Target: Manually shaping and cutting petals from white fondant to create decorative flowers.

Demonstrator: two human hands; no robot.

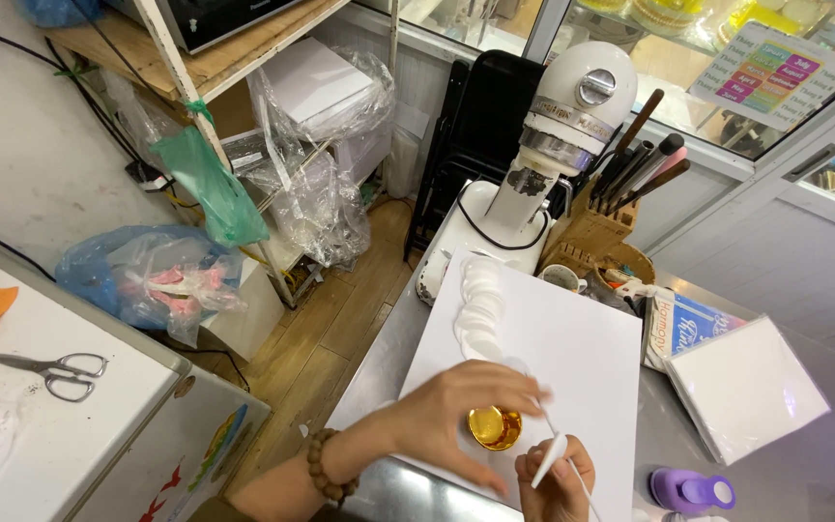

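Here, at six o'clock, the right hand pinches a small white disc, grip closed on it. Just at its ten o'clock, the left hand curls loosely over a gold foil cup on the white board, fingertips steadying it. Keeping that cup still seems wise. Farther, toward twelve, white discs lie overlapped, then the stand mixer.
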